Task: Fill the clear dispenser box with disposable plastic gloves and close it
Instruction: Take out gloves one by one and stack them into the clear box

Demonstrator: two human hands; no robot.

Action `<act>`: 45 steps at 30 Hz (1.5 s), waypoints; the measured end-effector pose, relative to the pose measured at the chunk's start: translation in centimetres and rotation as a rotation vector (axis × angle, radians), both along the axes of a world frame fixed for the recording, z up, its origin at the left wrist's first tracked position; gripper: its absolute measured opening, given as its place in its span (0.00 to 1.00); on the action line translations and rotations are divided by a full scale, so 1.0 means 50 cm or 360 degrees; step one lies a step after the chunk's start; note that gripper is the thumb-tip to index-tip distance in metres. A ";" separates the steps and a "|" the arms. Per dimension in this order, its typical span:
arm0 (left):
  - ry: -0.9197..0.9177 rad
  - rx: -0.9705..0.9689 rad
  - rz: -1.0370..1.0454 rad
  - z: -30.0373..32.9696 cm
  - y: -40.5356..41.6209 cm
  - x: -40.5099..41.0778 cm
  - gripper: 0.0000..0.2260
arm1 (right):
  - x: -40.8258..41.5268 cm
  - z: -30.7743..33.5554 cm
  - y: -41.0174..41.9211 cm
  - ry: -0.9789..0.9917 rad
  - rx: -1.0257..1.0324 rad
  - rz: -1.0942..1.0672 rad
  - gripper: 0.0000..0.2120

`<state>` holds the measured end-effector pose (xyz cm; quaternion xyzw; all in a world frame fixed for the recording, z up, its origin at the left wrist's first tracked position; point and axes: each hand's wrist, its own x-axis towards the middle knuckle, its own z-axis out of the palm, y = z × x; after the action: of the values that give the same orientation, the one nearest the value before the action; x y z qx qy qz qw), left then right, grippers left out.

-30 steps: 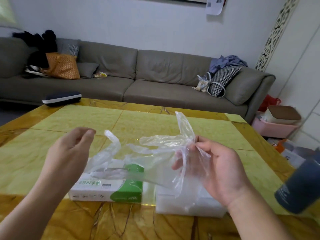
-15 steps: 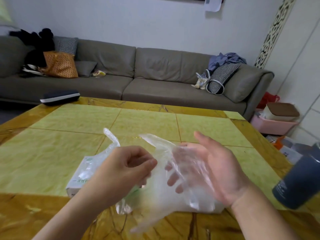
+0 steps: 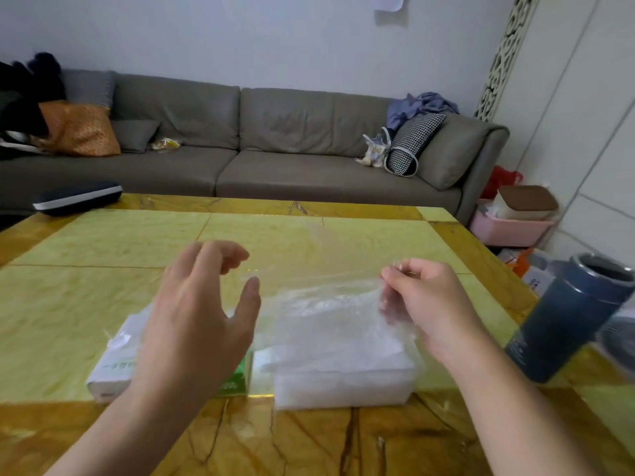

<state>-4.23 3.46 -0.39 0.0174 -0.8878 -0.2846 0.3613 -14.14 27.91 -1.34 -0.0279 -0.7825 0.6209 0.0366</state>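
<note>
Above clear box (image 3: 343,386) — right hand (image 3: 429,304) pinches filmy, crumpled glove (image 3: 319,304); left hand (image 3: 199,314) spread, empty.

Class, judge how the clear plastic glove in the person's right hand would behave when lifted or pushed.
Probably floppy: the glove sags from the right hand over the clear dispenser box. Likely very light, being see-through thin. It would probably crumple rather than slide.

A long grey sofa (image 3: 275,146) stands against a pale wall (image 3: 240,39) behind the yellow-green marbled counter (image 3: 86,297). Cushions and clothes lie on it; a carved white screen (image 3: 505,53) rises at right.
</note>
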 end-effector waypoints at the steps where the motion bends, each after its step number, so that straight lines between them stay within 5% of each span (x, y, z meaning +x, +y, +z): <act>1: 0.0147 -0.0165 -0.0089 0.008 0.022 0.004 0.10 | -0.007 -0.008 -0.001 -0.0013 0.0053 0.0015 0.13; 3: 0.0170 -0.0381 -0.0402 0.005 0.069 -0.010 0.08 | -0.014 -0.025 -0.005 -0.0043 0.0215 0.0080 0.13; 8: -0.0877 -0.0463 -0.0544 -0.062 0.127 -0.101 0.14 | -0.015 -0.047 -0.014 0.0022 0.0850 0.0165 0.12; 13: -0.1396 -0.0455 -0.0676 -0.102 0.120 -0.148 0.21 | -0.025 -0.064 -0.007 0.0150 0.1424 0.0150 0.09; 20: -0.1484 -0.0745 -0.0639 -0.105 0.135 -0.177 0.27 | -0.018 -0.057 -0.012 0.0092 0.1838 0.0076 0.13; 24: -0.1498 -0.0783 -0.0631 -0.117 0.143 -0.188 0.21 | 0.007 -0.036 -0.021 0.0128 0.1926 -0.0020 0.13; 28: -0.1462 -0.0823 -0.0701 -0.122 0.144 -0.189 0.05 | 0.039 -0.003 -0.048 0.0294 0.1655 0.0226 0.06; 31: -0.1444 -0.0930 -0.0742 -0.117 0.150 -0.184 0.03 | 0.047 -0.020 -0.065 -0.0014 0.1522 0.0541 0.04; 37: -0.1463 -0.0930 -0.0776 -0.108 0.146 -0.174 0.20 | 0.025 -0.039 -0.052 -0.0363 0.1985 0.0660 0.14; 45: -0.1740 -0.0977 -0.0959 -0.076 0.138 -0.183 0.24 | -0.016 -0.037 -0.091 -0.0700 0.2269 0.1049 0.22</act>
<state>-13.41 10.37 -4.19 -0.1919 -0.9488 -0.0591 -0.2437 -14.93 23.38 -3.19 0.1125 -0.9469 -0.0671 -0.2936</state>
